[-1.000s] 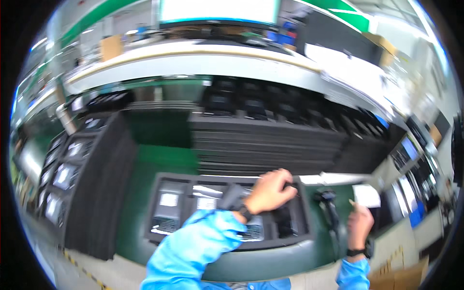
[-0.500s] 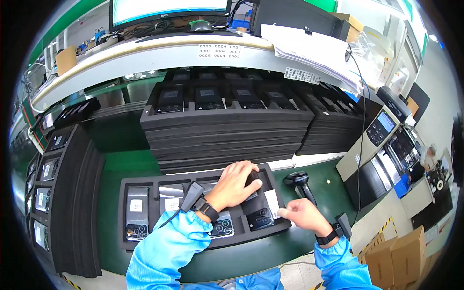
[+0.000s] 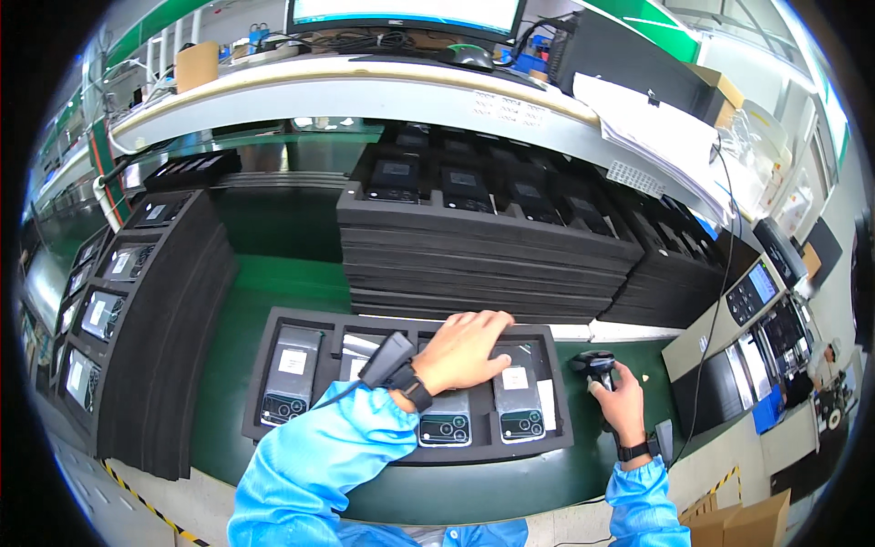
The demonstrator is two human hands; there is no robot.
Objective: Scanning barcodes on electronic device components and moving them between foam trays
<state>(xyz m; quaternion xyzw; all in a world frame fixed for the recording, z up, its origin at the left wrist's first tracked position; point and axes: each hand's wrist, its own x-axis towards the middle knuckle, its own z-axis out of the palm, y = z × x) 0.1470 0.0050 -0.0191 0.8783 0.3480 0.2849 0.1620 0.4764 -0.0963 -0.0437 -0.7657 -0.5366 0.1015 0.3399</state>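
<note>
A black foam tray lies on the green bench, with phones in its slots, their camera ends toward me. My left hand is spread over the tray's far right part, its fingers stretched across the far rim and its thumb by the rightmost phone. Beneath that hand and wrist, another phone is partly covered. A white slip sits along the rightmost phone's side. Right of the tray, my right hand is closed round the handle of a black handheld barcode scanner. The leftmost phone bears a white label.
Tall stacks of black foam trays rise behind, and another stack stands at left. A shelf with a monitor and papers spans above. A label printer stands at right; cardboard boxes are below it.
My right hand has left the slip by the rightmost phone and taken hold of the scanner. That phone, tilted before, now lies straight in its slot. The whole view has shifted.
</note>
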